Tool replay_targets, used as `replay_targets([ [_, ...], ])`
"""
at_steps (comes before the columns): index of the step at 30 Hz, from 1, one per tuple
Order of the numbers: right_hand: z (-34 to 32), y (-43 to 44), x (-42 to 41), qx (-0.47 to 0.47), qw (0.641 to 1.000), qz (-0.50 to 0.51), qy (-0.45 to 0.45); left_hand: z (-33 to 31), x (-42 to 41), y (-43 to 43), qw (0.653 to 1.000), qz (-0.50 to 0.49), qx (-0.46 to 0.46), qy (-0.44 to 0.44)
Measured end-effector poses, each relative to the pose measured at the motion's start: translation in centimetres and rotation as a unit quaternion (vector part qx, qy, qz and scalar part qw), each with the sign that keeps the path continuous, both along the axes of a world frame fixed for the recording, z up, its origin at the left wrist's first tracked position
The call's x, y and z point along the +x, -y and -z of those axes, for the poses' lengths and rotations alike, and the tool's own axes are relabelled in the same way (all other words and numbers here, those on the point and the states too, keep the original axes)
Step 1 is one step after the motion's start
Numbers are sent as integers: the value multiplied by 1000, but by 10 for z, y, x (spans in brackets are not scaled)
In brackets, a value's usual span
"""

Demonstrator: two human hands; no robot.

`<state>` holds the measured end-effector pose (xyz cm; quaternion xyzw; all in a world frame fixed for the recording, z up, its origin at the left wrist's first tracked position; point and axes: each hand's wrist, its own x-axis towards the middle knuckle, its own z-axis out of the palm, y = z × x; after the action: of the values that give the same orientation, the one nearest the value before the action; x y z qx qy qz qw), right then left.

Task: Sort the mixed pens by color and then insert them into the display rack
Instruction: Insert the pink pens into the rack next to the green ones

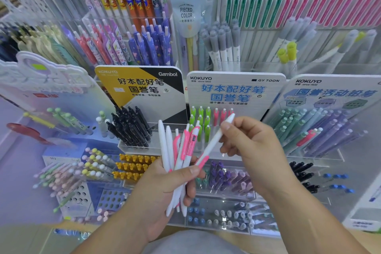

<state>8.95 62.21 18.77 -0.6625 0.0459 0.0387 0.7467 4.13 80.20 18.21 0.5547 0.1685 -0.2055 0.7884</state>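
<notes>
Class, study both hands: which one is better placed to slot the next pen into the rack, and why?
Right, probably. The right hand pinches a single pink-and-white pen, its top end close to the rack's pink pens. The left hand is full, gripping a bundle of pens.

pens (181, 159): smooth glossy plastic, white and pink | display rack (226, 196): clear glossy acrylic

Single head-worn wide-angle view, facing forward and down. Close in: left hand (162, 189) with pen bundle (182, 150) and right hand (252, 140) with single pen (215, 139) sit lower centre. Display rack (237, 90) is just behind, frame edges bowed.
</notes>
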Motion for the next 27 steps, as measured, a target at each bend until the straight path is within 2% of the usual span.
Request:
replay_targets([
  [4, -1, 7, -2, 2, 1000, 6, -12, -2, 0, 1, 999, -33, -13, 13],
  [7, 1, 4, -8, 5, 999, -38, -34, -4, 1, 2, 998, -64, -24, 17],
  [11, 2, -9, -20, 25, 994, -104, -33, -8, 0, 8, 999, -34, -4, 26],
  [14, 3, -15, -24, 31, 992, -117, -26, -10, -1, 15, 999, -39, -4, 27],
  [17, 1, -10, -20, 38, 994, -95, -29, -8, -1, 15, 998, -63, 4, 18],
  [22, -4, 19, -14, -47, 997, -67, 0, -3, 0, 6, 996, -91, 17, 8],
  [27, -2, 46, -15, -115, 991, 7, 63, -3, 2, 3, 995, -95, 1, 3],
])
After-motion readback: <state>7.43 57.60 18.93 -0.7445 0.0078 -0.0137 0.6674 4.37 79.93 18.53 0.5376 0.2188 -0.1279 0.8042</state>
